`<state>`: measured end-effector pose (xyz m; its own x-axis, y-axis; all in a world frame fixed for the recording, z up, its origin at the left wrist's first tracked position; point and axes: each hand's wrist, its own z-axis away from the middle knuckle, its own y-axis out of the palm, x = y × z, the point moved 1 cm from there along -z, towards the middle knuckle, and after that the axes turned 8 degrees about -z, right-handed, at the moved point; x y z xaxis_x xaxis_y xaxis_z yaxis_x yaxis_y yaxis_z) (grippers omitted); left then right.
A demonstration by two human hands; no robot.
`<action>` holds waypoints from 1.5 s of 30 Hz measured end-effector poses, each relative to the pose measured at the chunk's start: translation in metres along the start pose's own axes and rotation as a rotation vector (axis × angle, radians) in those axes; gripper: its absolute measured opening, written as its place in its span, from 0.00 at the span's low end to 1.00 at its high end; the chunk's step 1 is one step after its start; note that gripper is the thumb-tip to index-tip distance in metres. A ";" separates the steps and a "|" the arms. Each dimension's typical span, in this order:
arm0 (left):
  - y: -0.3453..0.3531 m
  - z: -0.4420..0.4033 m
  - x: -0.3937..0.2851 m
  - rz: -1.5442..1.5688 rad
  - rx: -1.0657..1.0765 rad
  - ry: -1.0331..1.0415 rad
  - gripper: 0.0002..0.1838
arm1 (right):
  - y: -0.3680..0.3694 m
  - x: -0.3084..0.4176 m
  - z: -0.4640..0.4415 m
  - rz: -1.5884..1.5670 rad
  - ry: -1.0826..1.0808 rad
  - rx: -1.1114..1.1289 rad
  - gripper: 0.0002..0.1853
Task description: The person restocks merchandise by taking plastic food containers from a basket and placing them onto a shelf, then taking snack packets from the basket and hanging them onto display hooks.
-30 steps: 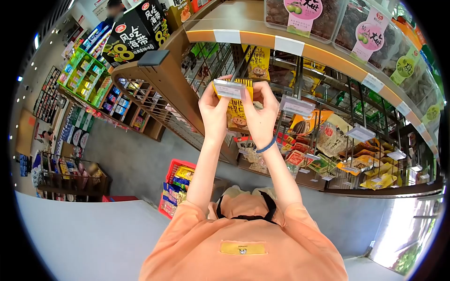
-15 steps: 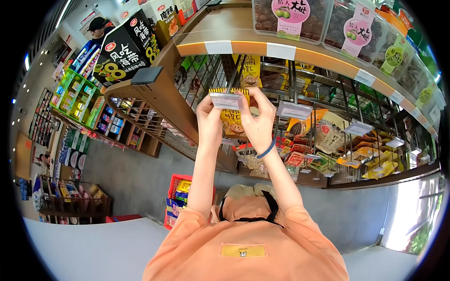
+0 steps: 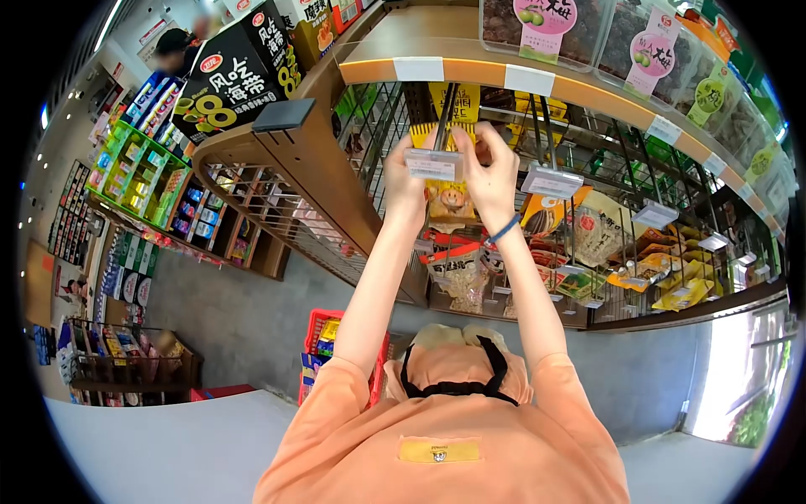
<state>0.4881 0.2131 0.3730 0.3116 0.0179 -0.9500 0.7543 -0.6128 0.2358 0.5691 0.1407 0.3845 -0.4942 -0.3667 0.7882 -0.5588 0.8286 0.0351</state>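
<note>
Two hands, left hand (image 3: 404,186) and right hand (image 3: 494,179), are nearly closed, pinching the top of a yellow bag (image 3: 452,202) in the frame's upper middle. A price tag (image 3: 434,165) covers part of it.

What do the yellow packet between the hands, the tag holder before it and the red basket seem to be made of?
Yellow packet: probably thin plastic film, slightly shiny, judging by its printed, pouch-like look.
Tag holder: likely clear, smooth plastic; a label shows through.
Red basket: probably moulded plastic, evenly coloured; finish hard to judge.
</note>
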 end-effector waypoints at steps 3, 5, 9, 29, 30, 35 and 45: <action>0.008 -0.016 0.003 0.031 -0.012 0.044 0.09 | 0.004 -0.012 -0.012 -0.029 0.015 -0.032 0.10; 0.010 -0.025 0.008 0.084 0.008 0.110 0.08 | 0.006 -0.020 -0.020 -0.015 0.050 -0.058 0.11; 0.019 -0.047 0.020 0.232 0.027 0.154 0.08 | 0.005 -0.035 -0.034 0.040 0.001 -0.056 0.12; 0.028 -0.101 0.049 0.071 -0.029 0.328 0.15 | 0.017 -0.076 -0.068 0.040 -0.127 -0.197 0.10; 0.027 -0.100 0.051 0.090 0.024 0.253 0.17 | 0.017 -0.077 -0.067 0.041 -0.125 -0.184 0.10; 0.025 -0.092 0.065 -0.100 -0.153 0.399 0.18 | 0.009 -0.087 -0.063 0.127 -0.073 -0.128 0.13; -0.016 0.163 0.059 -0.034 -0.084 0.000 0.10 | -0.018 -0.023 0.114 -0.155 0.186 0.096 0.05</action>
<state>0.4002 0.0952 0.2797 0.2844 0.0375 -0.9580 0.8102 -0.5435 0.2193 0.5146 0.0860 0.2955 -0.2718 -0.3949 0.8776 -0.6836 0.7211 0.1128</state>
